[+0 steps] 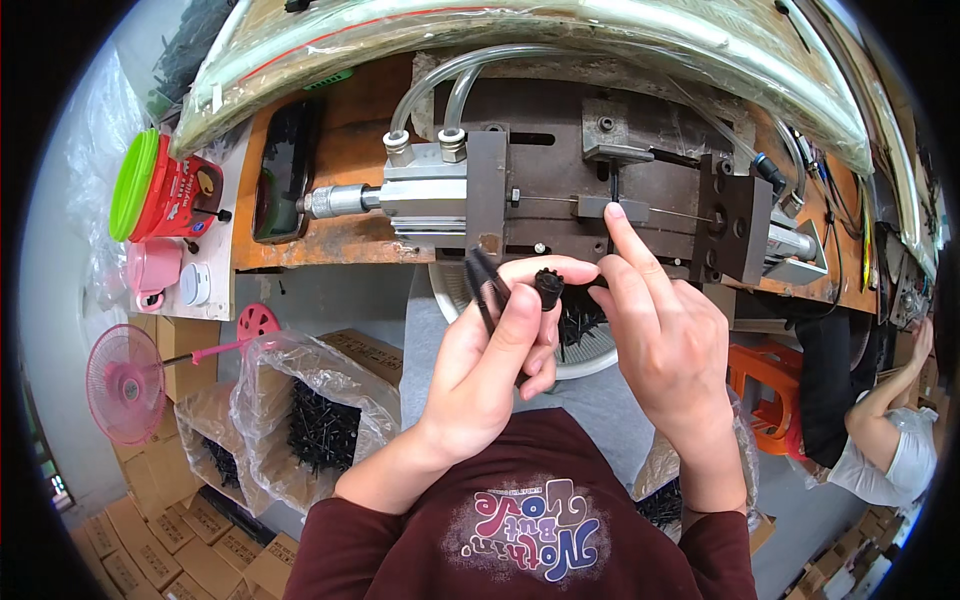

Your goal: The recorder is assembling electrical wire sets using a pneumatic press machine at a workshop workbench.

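My left hand (pixel 480 370) is closed round several thin black plastic parts. One black part with a ribbed round head (pixel 548 284) stands up between thumb and fingers, while blurred black stems (pixel 484 280) stick out above the thumb. My right hand (pixel 665 335) is just to the right, its index finger stretched out and its tip on a thin black stem (pixel 615 185) set upright in the metal fixture. Its other fingers are curled near the left hand, with a dark bit by the thumb. Around the fixture is a pneumatic bench press (pixel 430 195) with a silver cylinder.
A white basket (pixel 590 368) with black parts sits below the bench edge. Lined boxes of black parts (pixel 322 425), a pink fan (pixel 126 384) and a red-green tub (pixel 165 190) are at left. An orange stool (pixel 765 385) and another person (pixel 885 440) are at right.
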Tool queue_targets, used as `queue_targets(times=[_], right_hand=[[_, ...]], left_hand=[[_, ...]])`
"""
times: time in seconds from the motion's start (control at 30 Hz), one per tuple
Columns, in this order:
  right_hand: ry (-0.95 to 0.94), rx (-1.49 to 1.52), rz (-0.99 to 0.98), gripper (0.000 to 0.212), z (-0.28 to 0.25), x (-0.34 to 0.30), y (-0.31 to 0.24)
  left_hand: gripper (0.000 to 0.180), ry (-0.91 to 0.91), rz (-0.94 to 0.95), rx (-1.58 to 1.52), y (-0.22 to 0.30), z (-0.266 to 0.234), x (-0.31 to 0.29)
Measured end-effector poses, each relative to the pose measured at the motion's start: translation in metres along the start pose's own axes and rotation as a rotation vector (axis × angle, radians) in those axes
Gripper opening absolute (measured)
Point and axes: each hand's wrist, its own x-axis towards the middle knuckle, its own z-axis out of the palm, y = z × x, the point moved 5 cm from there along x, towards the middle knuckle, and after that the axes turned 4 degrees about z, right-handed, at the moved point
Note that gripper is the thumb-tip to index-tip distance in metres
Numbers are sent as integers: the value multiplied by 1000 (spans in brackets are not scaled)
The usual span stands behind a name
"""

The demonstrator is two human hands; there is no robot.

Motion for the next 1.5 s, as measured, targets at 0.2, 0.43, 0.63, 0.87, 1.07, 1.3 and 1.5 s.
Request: queue_targets(times=[0.2,0.43,0.63,0.87,1.07,1.3,1.5], right_hand=[[-17,-4,31,22,-4,0,1],[-43,715,238,21,-16,-1,9],[-356,1877,677,19,11,-31,6],[-257,2189,745,27,11,-47,10],[-55,1924,384,32,-12,-35,23],[67,433,92,27,-25,-10,15],[6,146,-10,18,-7,-3,9]], left_hand=[[48,-51,70,115,1,-1,0],[47,-83,333,550,17,-2,-8],[67,-218,863,1039,19,20,-11],[32,-251,922,1247,31,23,-13],[33,-101,692,654,38,2,-6],[26,26,361,180,18,-8,-6],[29,-20,108,-191,7,-7,-5]])
